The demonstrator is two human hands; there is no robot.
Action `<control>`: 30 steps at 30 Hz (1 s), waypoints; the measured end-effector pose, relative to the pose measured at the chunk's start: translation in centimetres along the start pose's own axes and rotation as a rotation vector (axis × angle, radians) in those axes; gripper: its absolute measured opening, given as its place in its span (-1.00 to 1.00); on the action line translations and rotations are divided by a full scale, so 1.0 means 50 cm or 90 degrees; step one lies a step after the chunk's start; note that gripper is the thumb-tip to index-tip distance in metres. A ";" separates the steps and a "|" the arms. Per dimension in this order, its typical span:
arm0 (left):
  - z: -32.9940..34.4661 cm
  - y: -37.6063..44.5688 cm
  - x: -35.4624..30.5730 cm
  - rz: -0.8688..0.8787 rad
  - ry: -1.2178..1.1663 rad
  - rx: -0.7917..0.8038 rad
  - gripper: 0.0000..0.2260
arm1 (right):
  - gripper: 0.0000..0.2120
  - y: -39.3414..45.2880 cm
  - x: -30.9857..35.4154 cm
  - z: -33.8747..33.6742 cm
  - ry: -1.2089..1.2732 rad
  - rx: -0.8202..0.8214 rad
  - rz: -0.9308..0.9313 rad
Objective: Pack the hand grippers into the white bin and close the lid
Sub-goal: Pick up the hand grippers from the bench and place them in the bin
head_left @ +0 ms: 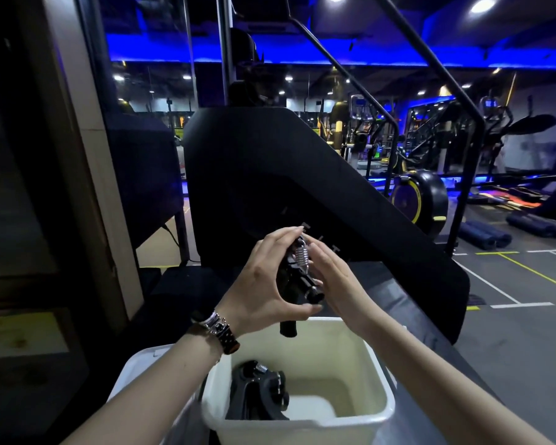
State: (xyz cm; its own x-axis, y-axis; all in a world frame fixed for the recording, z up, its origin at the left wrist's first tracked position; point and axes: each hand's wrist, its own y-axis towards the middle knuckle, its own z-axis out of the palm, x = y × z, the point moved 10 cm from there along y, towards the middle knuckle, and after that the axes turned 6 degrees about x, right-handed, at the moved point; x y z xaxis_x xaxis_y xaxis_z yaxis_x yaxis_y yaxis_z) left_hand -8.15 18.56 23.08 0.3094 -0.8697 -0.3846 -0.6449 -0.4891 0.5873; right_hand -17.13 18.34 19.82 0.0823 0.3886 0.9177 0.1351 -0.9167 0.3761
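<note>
A black hand gripper (297, 277) with a silver spring is held upright above the white bin (376, 370). My left hand (264, 284) clasps it from the left, thumb under it and fingertips at the spring. My right hand (331, 277) presses against its right side. One black handle (288, 329) hangs down past the bin's far rim. Another black hand gripper (259, 395) lies inside the bin at the left. The white lid (135, 374) lies left of the bin, under my left forearm.
A large black gym machine housing (270, 175) rises directly behind the bin. A dark cabinet or wall (45, 187) stands at the left. Exercise bikes (418, 194) and rolled mats (485, 236) are on the floor at the right.
</note>
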 end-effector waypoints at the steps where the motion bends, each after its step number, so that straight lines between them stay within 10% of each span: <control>1: -0.008 -0.001 0.006 -0.012 -0.004 -0.011 -0.09 | -0.21 -0.001 0.011 -0.001 -0.010 -0.005 -0.020; 15: -0.060 0.020 0.058 -0.140 -0.022 -0.052 -0.14 | -0.20 -0.008 0.083 -0.063 -0.324 -0.056 -0.210; 30: 0.156 -0.102 0.215 -0.419 0.070 0.189 -0.16 | -0.19 -0.109 -0.258 -0.289 -0.759 -0.101 0.128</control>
State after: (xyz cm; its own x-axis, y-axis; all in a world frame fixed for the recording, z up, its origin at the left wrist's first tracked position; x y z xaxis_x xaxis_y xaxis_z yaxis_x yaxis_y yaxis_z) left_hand -6.98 12.21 10.37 0.7565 -0.4113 -0.5086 -0.4591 -0.8877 0.0350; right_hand -33.22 16.98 7.80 0.9537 0.0035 0.3007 -0.1000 -0.9393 0.3281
